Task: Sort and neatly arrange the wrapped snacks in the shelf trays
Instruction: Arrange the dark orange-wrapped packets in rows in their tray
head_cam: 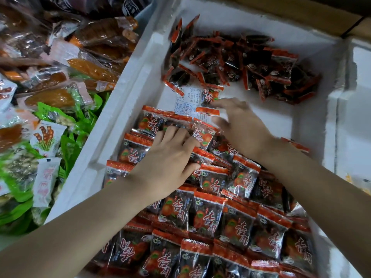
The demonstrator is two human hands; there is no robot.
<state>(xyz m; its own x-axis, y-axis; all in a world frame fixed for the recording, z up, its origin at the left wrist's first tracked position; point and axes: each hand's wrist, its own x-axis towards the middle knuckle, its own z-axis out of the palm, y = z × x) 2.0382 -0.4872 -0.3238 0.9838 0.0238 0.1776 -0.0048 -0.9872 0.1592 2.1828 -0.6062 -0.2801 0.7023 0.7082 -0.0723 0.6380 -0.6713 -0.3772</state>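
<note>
A white foam tray (128, 101) holds red-and-black wrapped snack packets. Its near half carries overlapping rows of packets (206, 215), mostly face up. A loose, jumbled pile of the same packets (236, 61) lies in the far half. My left hand (170, 157) lies flat, palm down, on the far end of the rows and holds nothing. My right hand (239, 125) is blurred by motion and reaches to the rows' far edge. Its thumb and fingers close around one snack packet (207, 111), beside a few packets turned label-side up.
To the left, a neighbouring tray (50, 97) is heaped with other snacks in green, white and clear wrappers. The foam tray has bare white floor (285, 117) on its right side. Another white foam box (359, 97) stands at the far right.
</note>
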